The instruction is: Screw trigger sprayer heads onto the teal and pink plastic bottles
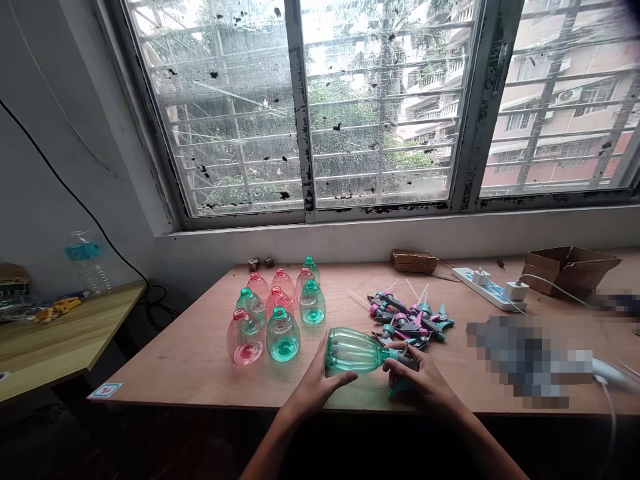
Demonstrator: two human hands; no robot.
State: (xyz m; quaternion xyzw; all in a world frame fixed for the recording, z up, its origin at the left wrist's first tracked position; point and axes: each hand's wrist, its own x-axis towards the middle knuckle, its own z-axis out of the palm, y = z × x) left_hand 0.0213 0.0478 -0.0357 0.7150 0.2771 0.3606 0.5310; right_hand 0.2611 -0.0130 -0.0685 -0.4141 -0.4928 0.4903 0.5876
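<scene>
A translucent green bottle [353, 351] lies sideways in the air above the table's front edge. My left hand [317, 377] is closed around its base end. At the neck, my right hand [426, 377] grips a grey and teal trigger spray head [408, 361], its fingers wrapped over it. The spray head meets the bottle's mouth; how tightly it is screwed on I cannot tell. Just behind lies a pile of spray heads [413, 319] in pink, teal and grey with white tubes. To the left stand several open bottles, among them a pink one [246, 340] and a green one [283, 337].
A white power strip [487, 290] with plugs and an open cardboard box [570, 270] sit at the right back. A brown package [414, 262] rests near the wall. Blurred items cover the right front. A second table [107, 320] stands at left.
</scene>
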